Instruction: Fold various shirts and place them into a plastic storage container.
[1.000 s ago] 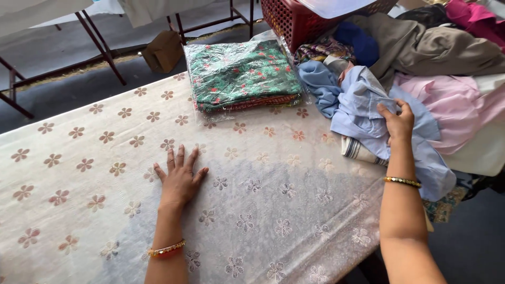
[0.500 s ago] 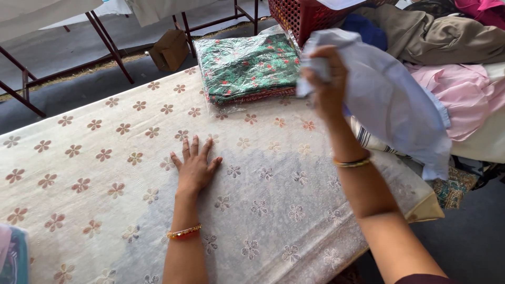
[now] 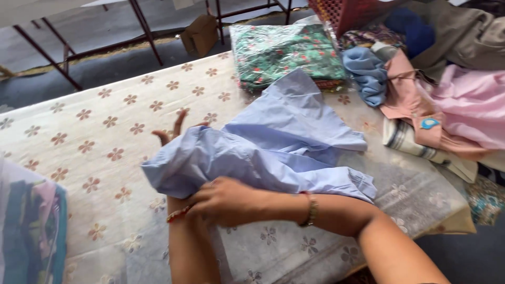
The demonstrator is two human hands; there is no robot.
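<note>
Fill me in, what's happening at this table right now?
A person is handling a light blue shirt over a table with a floral cloth. The right hand grips the shirt's near edge; the left hand is mostly under the fabric, fingers showing behind it. A folded green floral stack and a heap of loose clothes lie beyond.
</note>
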